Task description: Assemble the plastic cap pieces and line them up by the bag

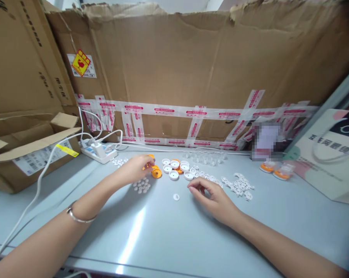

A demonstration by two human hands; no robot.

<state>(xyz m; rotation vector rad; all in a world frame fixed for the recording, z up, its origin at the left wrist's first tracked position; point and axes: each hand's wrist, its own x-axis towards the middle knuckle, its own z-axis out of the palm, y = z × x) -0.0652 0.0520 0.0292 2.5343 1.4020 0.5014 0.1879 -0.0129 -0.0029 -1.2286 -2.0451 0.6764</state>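
My left hand [137,168] reaches in among orange round plastic caps, its fingers closed on one of them. Another orange cap [156,172] lies flat just right of the fingertips. Below that hand is a cluster of small white discs [141,185]. My right hand [210,195] rests on the table with fingers curled in and thumb close to the index finger; nothing shows in them. Several white round cups [173,175] stand between the hands, with bits of orange under some. A single small white piece [176,197] lies nearer to me.
White lattice-like parts [238,185] are heaped right of centre, with clear pieces [206,158] behind. Two orange-and-clear assembled items [283,171] stand at right, near a printed bag [331,158]. A power strip [99,150] with cables and an open carton [32,150] occupy the left; a large cardboard box [174,65] walls the back.
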